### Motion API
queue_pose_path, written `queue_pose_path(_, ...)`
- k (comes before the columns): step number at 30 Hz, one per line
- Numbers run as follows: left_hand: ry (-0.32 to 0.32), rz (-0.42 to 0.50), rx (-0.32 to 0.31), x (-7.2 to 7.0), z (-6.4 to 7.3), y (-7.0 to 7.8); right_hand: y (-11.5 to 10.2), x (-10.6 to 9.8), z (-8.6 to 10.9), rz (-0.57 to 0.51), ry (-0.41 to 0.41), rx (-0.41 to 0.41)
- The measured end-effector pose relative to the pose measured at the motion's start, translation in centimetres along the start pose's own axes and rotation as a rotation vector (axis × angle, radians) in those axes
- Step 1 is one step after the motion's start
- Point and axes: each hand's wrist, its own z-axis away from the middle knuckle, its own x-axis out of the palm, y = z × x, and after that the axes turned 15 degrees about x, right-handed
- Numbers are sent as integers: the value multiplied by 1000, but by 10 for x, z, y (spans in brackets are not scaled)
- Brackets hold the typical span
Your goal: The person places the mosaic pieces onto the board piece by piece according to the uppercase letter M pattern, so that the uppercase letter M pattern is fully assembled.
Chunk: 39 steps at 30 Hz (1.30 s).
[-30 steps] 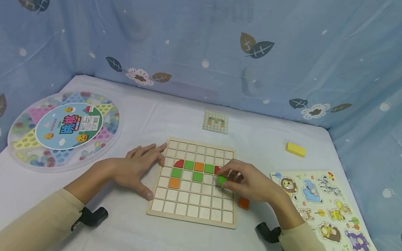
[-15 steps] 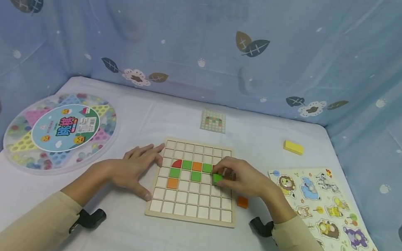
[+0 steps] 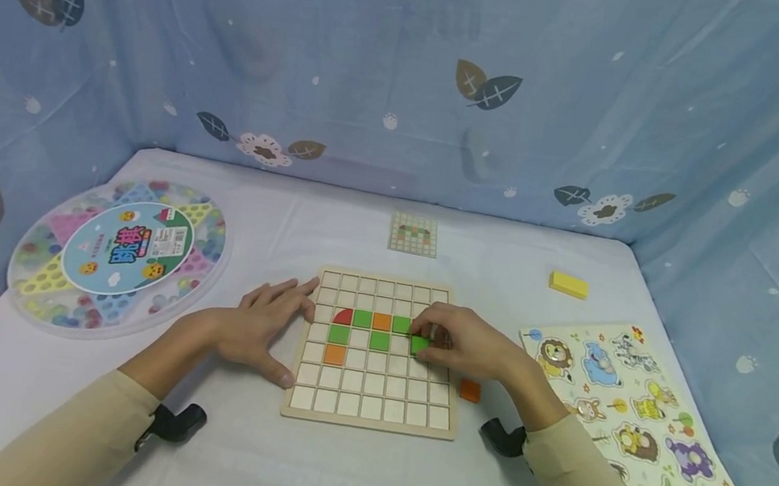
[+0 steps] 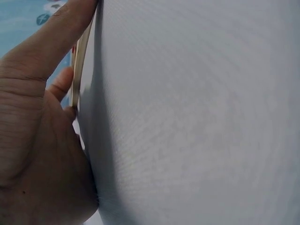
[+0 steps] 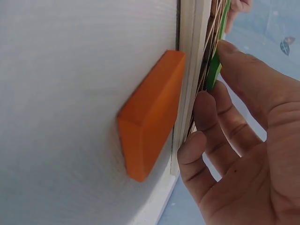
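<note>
My right hand (image 3: 468,342) pinches a green square tile (image 3: 419,346) between thumb and fingers, low over a cell on the right side of the wooden grid board (image 3: 367,423). In the right wrist view the green tile (image 5: 214,70) lies almost flush with the board, under the thumb tip. My left hand (image 3: 254,336) rests at the board's left edge, fingers spread, thumb near the lower left corner. Set in the board are a red quarter-round tile (image 3: 344,317), several green squares and orange squares (image 3: 334,355). My right fingers cover cells at the row's right end.
A loose orange square tile (image 5: 152,112) lies just right of the board. Behind it is a small pattern card (image 3: 414,235). A round Chinese checkers box (image 3: 209,286) stands left, an animal puzzle board (image 3: 602,415) right, a yellow block (image 3: 569,285) at the back right.
My right hand has brought the green tile down flatter into the cell, and its fingers now hide a red tile seen earlier. The left hand stays put; the head view has shifted slightly.
</note>
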Motion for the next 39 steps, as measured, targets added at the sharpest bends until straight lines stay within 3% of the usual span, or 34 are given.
queue_pose_path(25,-4,-15,-2,0,-3,-1,3,-7,13,-14,2,-18)
queue_pose_path(39,-22,-10,-30,1,-1,-1,15,-15,39,-39,-33,49)
